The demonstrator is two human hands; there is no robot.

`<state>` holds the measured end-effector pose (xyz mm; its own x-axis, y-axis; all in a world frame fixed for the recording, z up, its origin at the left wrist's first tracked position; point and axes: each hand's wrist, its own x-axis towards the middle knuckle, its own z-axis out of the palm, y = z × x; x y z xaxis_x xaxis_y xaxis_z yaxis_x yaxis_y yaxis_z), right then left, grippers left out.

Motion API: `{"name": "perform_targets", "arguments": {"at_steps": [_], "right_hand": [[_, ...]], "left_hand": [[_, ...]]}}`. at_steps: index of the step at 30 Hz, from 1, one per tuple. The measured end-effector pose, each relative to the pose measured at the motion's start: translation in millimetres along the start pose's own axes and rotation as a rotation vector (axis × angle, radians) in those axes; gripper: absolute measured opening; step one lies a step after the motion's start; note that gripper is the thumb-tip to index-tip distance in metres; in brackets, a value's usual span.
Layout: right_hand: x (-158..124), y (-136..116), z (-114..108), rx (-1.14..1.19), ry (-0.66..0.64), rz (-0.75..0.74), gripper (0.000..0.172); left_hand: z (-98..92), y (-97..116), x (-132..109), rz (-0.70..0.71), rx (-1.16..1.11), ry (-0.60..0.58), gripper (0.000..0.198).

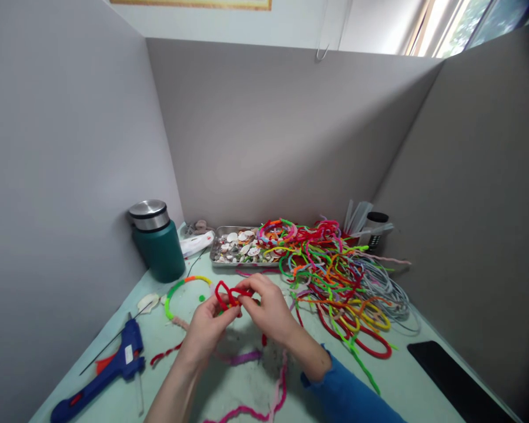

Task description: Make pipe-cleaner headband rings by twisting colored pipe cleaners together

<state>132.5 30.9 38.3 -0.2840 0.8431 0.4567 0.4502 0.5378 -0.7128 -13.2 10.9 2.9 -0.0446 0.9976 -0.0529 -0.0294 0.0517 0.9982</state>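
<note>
Both hands meet above the middle of the table, working on a looped red pipe cleaner (221, 286). My left hand (205, 325) pinches its lower left side, fingertips closed. My right hand (268, 308) grips the right side of the same loops between thumb and fingers. A little orange and green shows by the fingertips, but I cannot make out what it belongs to. Behind my left hand lies a multicoloured pipe cleaner ring (169, 296), partly hidden by that hand. A purple piece (245, 357) and a twisted pink strand (247, 412) rest below the hands.
A large tangle of coloured pipe cleaners (330, 276) fills the right. Behind stands a metal tray (216, 263) of shells or buttons. At left are a blue glue gun (127, 351) and a green flask (161, 249). A black phone-like slab (456, 379) lies right. Grey partitions (286, 135) enclose the table.
</note>
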Motion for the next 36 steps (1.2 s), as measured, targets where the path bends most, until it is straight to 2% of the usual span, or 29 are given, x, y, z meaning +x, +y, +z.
{"name": "perform_targets", "arguments": {"at_steps": [4,8,13,17,19,23,27,32,36], "right_hand": [[2.2,-4.5,-14.9,-0.144,-0.108,-0.138,0.008],[3.2,-6.5,-19.3,-0.138,-0.087,-0.145,0.013],[3.9,-5.6,-13.5,-0.006,0.024,-0.002,0.013],[5.8,-5.3,-13.6,0.277,-0.062,0.188,0.012],[6.2,-4.7,-15.5,0.281,-0.065,0.156,0.011],[5.9,-2.8,-19.1,0.126,-0.044,0.001,0.011],[6.1,-2.3,-21.5,0.103,-0.061,-0.035,0.012],[6.8,-4.9,-24.5,0.134,-0.098,-0.008,0.012],[7.4,-0.8,-30.0,0.115,-0.178,0.051,0.014]], "left_hand": [[-0.7,2.1,-1.8,-0.051,0.019,-0.044,0.025],[0.5,12.5,-6.8,-0.092,0.050,-0.114,0.024],[-1.4,16.2,-11.0,-0.111,0.085,-0.227,0.025],[-3.4,9.8,-10.8,-0.160,0.027,-0.292,0.026],[-3.1,7.5,-9.5,-0.178,0.044,-0.284,0.026],[-1.0,7.3,-6.9,-0.137,0.124,-0.216,0.023],[1.3,9.5,-7.2,-0.083,0.099,-0.178,0.024],[2.1,12.7,-9.3,-0.072,0.093,-0.142,0.017],[2.6,17.5,-9.6,-0.087,0.069,-0.122,0.021]]}}
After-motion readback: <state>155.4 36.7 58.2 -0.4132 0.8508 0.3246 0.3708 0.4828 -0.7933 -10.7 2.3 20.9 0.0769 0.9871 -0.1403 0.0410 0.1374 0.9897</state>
